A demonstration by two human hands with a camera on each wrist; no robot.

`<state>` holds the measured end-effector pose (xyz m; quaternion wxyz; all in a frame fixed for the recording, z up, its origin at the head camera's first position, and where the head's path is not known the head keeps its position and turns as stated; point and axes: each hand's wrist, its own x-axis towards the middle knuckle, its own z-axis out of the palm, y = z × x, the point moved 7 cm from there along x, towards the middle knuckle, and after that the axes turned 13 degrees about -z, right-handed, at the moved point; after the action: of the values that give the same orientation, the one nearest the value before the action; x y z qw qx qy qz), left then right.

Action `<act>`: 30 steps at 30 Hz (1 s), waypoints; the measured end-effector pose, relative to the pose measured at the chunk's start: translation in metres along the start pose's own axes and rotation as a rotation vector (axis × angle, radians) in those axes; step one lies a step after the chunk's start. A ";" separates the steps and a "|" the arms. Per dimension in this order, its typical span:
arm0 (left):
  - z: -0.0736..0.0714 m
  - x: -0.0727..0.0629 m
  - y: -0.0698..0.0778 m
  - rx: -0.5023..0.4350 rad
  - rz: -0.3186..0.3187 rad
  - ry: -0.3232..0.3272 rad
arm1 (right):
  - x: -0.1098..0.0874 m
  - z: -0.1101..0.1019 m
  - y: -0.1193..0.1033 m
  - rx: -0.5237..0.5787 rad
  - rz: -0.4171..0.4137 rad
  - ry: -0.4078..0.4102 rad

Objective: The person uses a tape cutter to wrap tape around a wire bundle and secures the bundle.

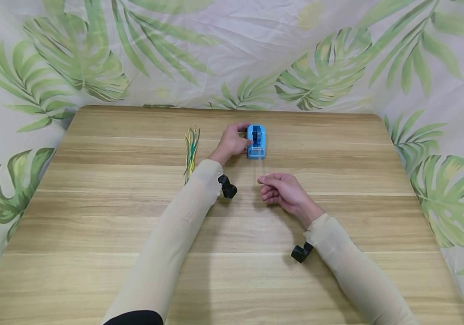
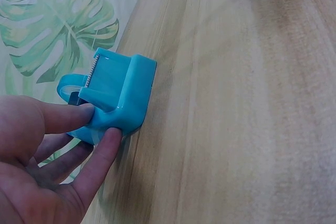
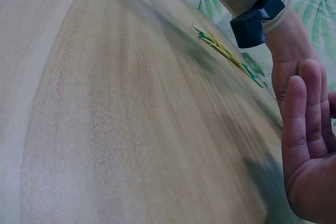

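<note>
A blue tape dispenser (image 1: 261, 143) stands on the table near its far edge. My left hand (image 1: 232, 142) grips it from the left side, thumb and fingers against its body. In the left wrist view, the dispenser (image 2: 128, 90) shows its toothed cutting edge, with the left thumb pressing near it. A strip of clear tape (image 1: 260, 166) runs from the dispenser toward me. Its end is pinched between thumb and index finger of my right hand (image 1: 284, 192), the other fingers being curled. In the right wrist view, the right hand (image 3: 310, 156) hides its own fingertips and the tape.
Left of the left hand lies a bundle of yellow and green twist ties or thin wires (image 1: 191, 151), partly covered by the left sleeve (image 1: 183, 225). The wooden table (image 1: 94, 216) ends at a leaf-patterned cloth (image 1: 240, 54). Black cameras sit on both wrists.
</note>
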<state>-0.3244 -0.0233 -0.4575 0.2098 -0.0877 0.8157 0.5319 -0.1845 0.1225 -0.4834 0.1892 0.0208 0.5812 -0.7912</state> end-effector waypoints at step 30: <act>0.000 0.000 0.000 -0.004 -0.013 -0.005 | -0.008 -0.002 0.006 -0.001 0.001 -0.003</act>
<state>-0.3241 -0.0235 -0.4571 0.2151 -0.0919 0.8136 0.5323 -0.1760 0.1251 -0.4875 0.1905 0.0196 0.5814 -0.7908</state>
